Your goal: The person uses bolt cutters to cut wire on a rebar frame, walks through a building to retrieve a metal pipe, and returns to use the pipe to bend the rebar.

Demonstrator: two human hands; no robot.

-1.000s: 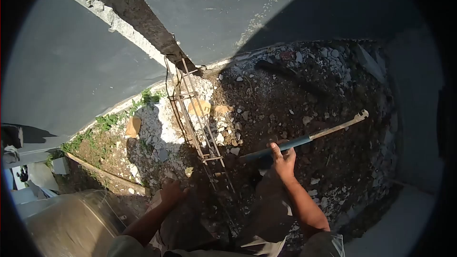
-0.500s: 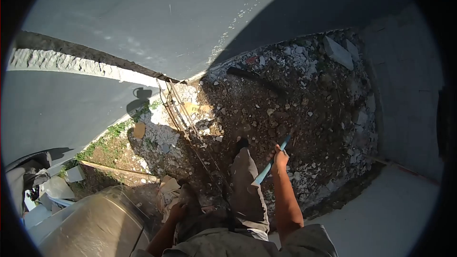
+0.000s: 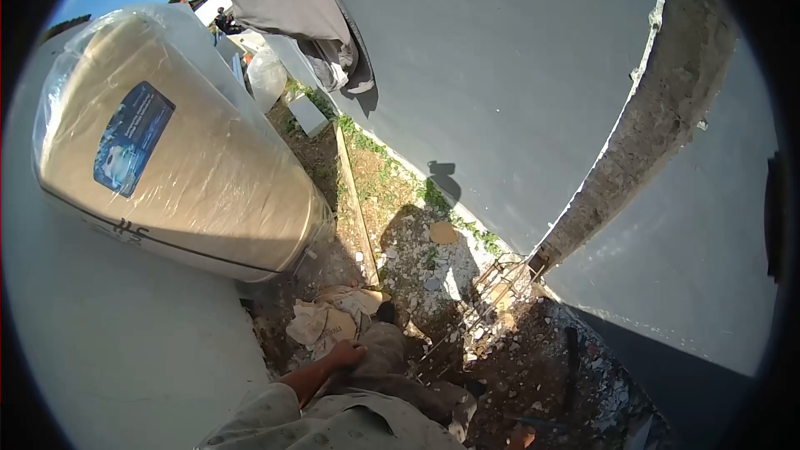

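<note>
My left hand [image 3: 346,354] rests on the trouser leg [image 3: 383,350], its fingers lying on the cloth with nothing in them. Crumpled brown paper [image 3: 325,323] is on the ground just beyond it. At the bottom edge my right hand [image 3: 521,437] shows only in part, closed round a blue pipe [image 3: 546,424], which is dim and mostly in shadow. Thin metal rods [image 3: 492,292] lean from the foot of the wall over the rubble, between the legs and the wall.
A large plastic-wrapped tan object [image 3: 208,150] with a blue label fills the left. A wooden strip [image 3: 357,204] lies on the ground by a white block [image 3: 308,115]. Grey cloth [image 3: 292,0] hangs at the top. The grey wall [image 3: 500,100] has a rough groove [image 3: 642,133].
The view has swung left, bringing the wrapped object and grey cloth into sight. My right hand and the blue pipe now sit at the bottom edge. My left hand remains on the leg.
</note>
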